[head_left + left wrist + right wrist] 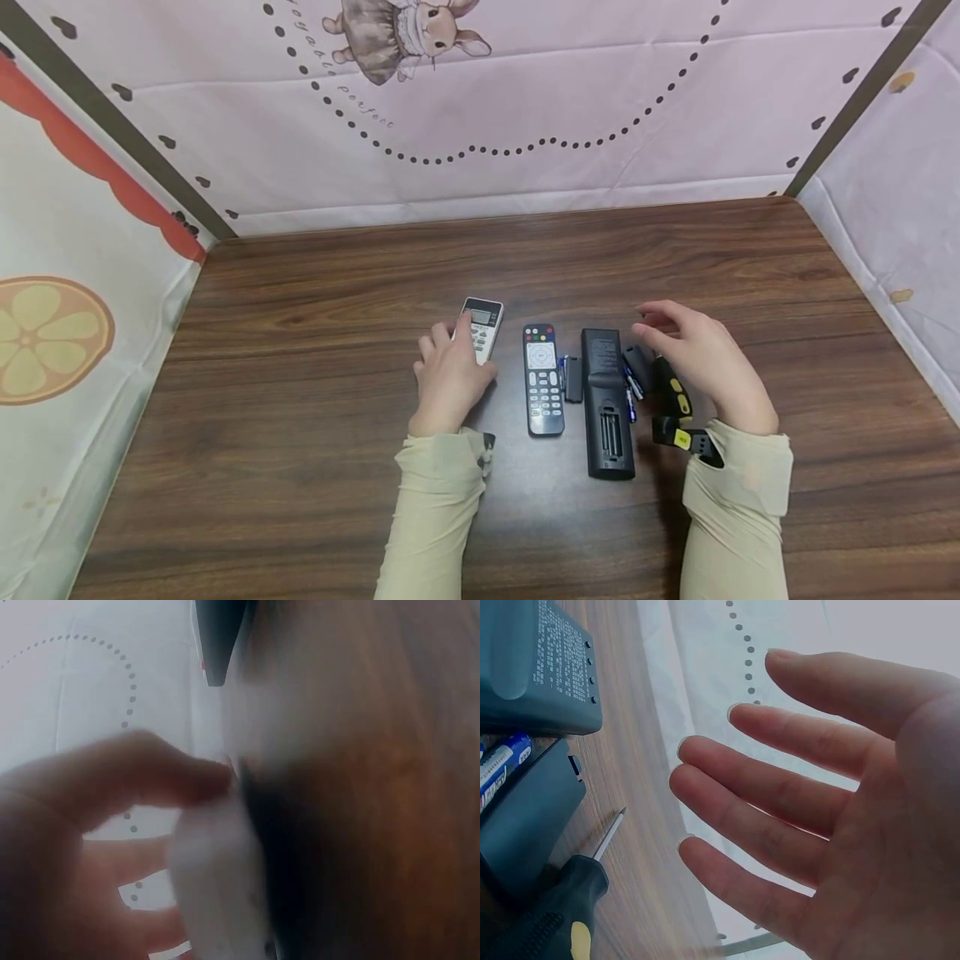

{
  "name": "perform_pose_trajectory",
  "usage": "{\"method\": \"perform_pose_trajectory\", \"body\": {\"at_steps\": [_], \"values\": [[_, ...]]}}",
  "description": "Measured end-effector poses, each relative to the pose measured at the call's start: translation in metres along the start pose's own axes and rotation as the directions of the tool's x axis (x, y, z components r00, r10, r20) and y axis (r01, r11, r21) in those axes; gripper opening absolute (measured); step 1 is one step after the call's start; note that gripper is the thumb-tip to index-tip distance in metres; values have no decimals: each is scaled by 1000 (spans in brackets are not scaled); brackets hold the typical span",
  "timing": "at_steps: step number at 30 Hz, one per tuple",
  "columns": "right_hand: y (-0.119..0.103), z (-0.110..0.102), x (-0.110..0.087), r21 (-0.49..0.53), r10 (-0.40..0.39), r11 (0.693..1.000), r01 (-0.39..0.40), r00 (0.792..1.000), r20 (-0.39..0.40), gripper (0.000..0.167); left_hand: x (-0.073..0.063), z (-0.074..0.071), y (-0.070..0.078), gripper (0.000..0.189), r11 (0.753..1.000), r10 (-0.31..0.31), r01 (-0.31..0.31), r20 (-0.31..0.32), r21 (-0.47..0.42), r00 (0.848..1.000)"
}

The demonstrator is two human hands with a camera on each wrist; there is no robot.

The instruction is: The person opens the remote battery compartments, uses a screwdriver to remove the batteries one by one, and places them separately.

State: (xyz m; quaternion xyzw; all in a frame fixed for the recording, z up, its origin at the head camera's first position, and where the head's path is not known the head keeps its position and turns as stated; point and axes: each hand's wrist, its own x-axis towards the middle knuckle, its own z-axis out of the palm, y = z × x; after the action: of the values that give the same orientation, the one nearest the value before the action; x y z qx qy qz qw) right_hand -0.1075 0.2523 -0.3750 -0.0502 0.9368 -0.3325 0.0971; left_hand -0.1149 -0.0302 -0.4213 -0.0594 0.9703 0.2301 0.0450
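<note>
My left hand point(447, 375) grips a white remote control point(489, 335) by its sides, and in the left wrist view the thumb lies along its edge with fingers on the other side. The white remote's lower end is hidden under the palm. My right hand point(701, 350) hovers over the right part of the table, fingers spread loosely, holding nothing. Below and beside it lies a screwdriver point(585, 881) with a black and yellow handle. A larger dark remote point(609, 417) lies face down close by, its battery compartment uncovered.
A dark remote point(543, 400) with pale buttons lies face up in the middle. Next to it is a small battery cover point(573, 379) with blue batteries alongside. Another cover point(637, 367) and blue batteries point(632, 406) lie right of the larger remote. Patterned cloth walls point(555, 100) border the table.
</note>
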Motion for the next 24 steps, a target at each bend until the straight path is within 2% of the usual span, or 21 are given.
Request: {"method": "perform_pose_trajectory", "body": {"at_steps": [4,9,14,17,19,21,22,24], "values": [[0,0,-1,5,-6,1000,6,1000,2,50,0,-1,1,82,1000,-15,15,22,-14,1000],[-4,1,-1,17,-9,1000,9,1000,6,51,3,-3,1,83,992,-35,42,55,-118,998],[-10,3,0,23,-20,1000,20,1000,-2,53,5,-5,1,85,971,-55,64,44,-232,998],[-15,6,2,12,-37,999,37,999,-27,51,7,-5,3,90,946,-80,93,52,-312,995],[-19,8,3,-2,-64,998,64,997,-49,49,8,-4,4,93,907,-96,116,70,-405,993],[-24,10,4,-12,-93,996,92,994,-63,46,9,-4,7,93,841,-83,118,91,-529,992],[-26,11,4,-17,-112,994,111,992,-65,46,8,-4,9,91,793,-69,119,106,-598,992],[-31,13,5,-20,-145,989,144,988,-60,45,7,-5,13,85,665,-22,118,139,-738,990]]}}
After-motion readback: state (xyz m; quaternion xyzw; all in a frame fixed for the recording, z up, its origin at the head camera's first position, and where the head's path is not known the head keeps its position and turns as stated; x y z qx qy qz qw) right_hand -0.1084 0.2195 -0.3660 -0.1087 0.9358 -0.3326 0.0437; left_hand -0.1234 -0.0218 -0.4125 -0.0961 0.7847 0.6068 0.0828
